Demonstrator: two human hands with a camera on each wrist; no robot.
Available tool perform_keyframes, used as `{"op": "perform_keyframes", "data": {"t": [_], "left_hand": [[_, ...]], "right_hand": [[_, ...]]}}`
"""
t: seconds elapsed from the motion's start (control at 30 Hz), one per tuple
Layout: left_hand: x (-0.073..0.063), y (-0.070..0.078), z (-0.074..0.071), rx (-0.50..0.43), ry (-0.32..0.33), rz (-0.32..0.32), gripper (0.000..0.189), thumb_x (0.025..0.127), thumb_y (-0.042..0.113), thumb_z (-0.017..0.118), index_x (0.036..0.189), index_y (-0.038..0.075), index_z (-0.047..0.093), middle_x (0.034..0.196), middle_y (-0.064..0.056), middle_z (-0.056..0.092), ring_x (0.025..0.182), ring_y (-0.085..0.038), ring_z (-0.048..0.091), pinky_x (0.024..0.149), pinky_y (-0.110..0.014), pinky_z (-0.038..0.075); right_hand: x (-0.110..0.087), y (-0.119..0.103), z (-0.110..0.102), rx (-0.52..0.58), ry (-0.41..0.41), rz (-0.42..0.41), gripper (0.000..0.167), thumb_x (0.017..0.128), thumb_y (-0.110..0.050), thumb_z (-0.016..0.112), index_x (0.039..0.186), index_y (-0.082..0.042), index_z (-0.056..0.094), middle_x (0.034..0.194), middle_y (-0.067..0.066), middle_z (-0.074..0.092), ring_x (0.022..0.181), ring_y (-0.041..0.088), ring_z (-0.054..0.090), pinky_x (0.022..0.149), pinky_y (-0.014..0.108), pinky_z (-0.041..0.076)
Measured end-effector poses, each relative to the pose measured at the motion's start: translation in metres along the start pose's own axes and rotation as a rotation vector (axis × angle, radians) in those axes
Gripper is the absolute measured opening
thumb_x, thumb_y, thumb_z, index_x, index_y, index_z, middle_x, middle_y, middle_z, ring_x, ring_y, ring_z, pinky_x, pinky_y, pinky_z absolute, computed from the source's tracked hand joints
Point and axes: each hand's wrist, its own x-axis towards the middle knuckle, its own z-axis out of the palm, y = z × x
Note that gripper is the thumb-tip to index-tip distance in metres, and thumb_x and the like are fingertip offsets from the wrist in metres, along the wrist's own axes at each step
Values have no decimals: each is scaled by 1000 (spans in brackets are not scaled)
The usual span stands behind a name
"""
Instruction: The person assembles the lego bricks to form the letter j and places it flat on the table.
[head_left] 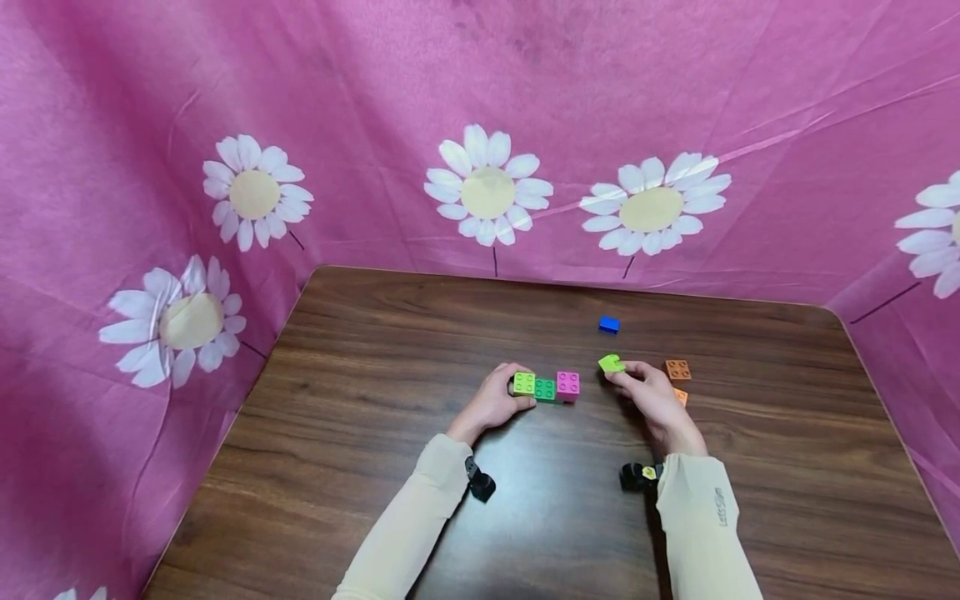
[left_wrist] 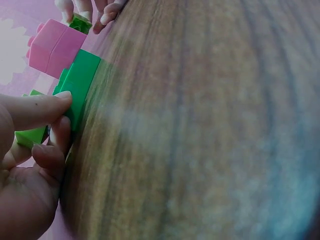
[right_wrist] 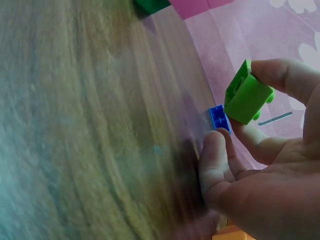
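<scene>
My left hand (head_left: 495,400) grips a joined row of toy building bricks by its left end. A dark green brick (left_wrist: 86,75) forms the base, bearing a lime brick (head_left: 524,382) at the left end and a pink brick (head_left: 567,383) at the right. The thumb presses the green side, while other fingers curl around the lime end. Between the fingers of my right hand (head_left: 656,400) a second lime brick (right_wrist: 247,102) is pinched, tilted and raised, its hollow underside partly showing in the right wrist view. It is to the right of the pink brick, apart from it.
A small blue brick (head_left: 609,325) lies farther back on the brown wooden table (head_left: 360,350). Two orange bricks (head_left: 678,369) lie right beside my right hand, the nearer partly hidden by it. A pink flowered cloth (head_left: 375,150) hangs around the table.
</scene>
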Motion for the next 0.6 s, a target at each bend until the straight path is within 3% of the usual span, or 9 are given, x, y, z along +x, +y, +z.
{"op": "perform_keyframes", "data": {"t": [0.17,0.37,0.6], "left_hand": [[-1,-2,0,2,-3,6,39,79,13,78,115,13,63,111,-6,60,96,-18,55,89,-35,43],[-1,-4,1,-3,-7,6,39,80,14,78,115,13,63,110,-5,60,95,-17,55,89,-35,44],[-1,-4,1,-5,-4,3,39,79,14,78,115,13,63,109,-5,60,95,-17,55,89,-36,43]], "right_hand": [[-5,0,3,52,-37,-16,53,95,-26,60,131,9,46,105,-9,57,89,-3,56,82,17,48],[-10,0,2,98,-113,8,56,97,-32,57,135,7,43,112,-5,61,98,0,56,86,17,48],[-14,-1,10,187,-143,-53,47,97,-21,57,131,10,44,104,-6,62,92,1,58,82,19,51]]}}
